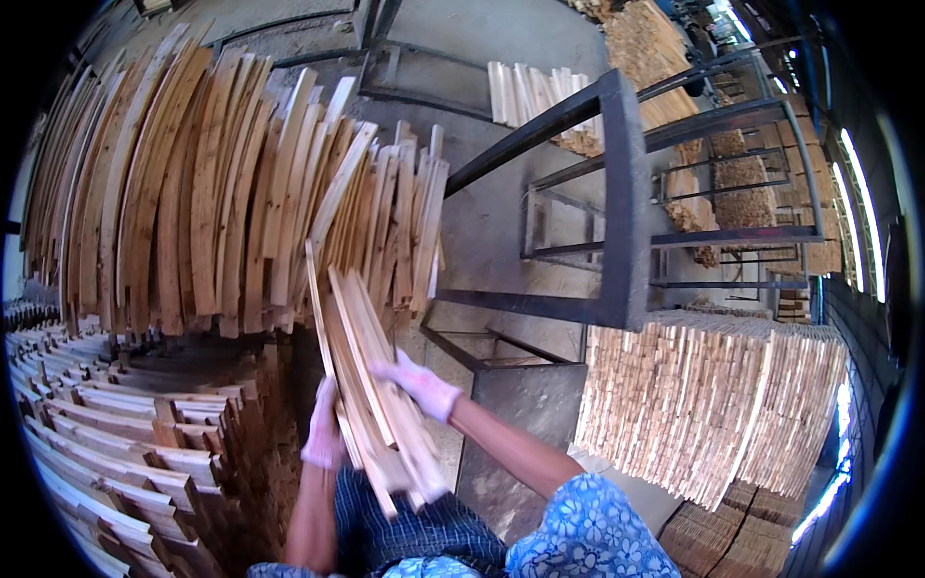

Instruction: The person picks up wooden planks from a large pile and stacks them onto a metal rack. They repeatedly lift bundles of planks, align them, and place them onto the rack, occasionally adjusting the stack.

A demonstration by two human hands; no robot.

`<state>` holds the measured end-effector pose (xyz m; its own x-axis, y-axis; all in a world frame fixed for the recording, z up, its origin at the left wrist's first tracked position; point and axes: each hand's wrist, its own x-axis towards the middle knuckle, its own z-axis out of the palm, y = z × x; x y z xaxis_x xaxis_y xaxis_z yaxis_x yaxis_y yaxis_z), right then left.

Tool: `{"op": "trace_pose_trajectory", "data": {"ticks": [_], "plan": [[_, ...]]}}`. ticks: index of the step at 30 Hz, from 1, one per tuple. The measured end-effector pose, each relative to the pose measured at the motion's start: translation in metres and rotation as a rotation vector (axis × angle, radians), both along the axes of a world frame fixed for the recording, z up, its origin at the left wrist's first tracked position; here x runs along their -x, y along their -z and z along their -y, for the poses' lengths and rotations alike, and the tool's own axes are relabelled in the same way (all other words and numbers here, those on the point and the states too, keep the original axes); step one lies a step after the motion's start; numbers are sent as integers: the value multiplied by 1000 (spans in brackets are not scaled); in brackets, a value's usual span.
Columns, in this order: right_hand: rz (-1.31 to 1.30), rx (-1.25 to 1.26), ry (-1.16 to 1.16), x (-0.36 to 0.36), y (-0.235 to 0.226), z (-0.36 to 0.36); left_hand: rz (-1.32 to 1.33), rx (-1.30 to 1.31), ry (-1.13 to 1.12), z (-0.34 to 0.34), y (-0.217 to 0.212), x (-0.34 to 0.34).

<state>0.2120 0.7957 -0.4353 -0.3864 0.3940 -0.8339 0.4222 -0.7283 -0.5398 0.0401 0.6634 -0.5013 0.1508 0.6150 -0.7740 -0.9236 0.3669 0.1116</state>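
Observation:
Between my two hands is a small bundle of long, pale wooden slats (pixel 361 352), held lengthwise in front of my body. My left hand (pixel 324 426), in a pale pink glove, grips the bundle's left edge. From the other side my right hand (pixel 424 387), gloved alike, holds the slats around their middle; its fingertips are partly hidden. The slats lie slightly uneven, with one at the left standing a little apart. Their near ends are blurred over my lap. The far ends reach to a large pile of wooden slats (pixel 204 193).
Stacked boards (pixel 145 448) with gaps between layers stand at the lower left. A dark metal frame (pixel 624 202) rises at centre right. Bundled slats (pixel 665 405) form a big block at the right. More slats (pixel 544 96) lie beyond, on the grey floor (pixel 482 231).

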Motion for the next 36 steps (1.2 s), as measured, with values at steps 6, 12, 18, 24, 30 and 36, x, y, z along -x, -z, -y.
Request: {"op": "trace_pose_trajectory", "data": {"ticks": [6, 12, 18, 24, 30, 36], "plan": [[-93, -55, 172, 30, 90, -18, -182, -25, 102, -22, -7, 6], [-213, -34, 163, -6, 12, 25, -281, 9, 192, 19, -64, -29], [-282, -77, 277, -20, -62, 35, -396, -86, 192, 24, -117, -50], [-538, -504, 136, 40, -262, -15, -663, -547, -52, -23, -306, 3], [-805, -802, -188, 136, -434, -7, -897, -682, -465, 19, -462, 50], [-940, -738, -502, 216, -509, 83, -1231, -473, -695, 136, -543, 81]]}}
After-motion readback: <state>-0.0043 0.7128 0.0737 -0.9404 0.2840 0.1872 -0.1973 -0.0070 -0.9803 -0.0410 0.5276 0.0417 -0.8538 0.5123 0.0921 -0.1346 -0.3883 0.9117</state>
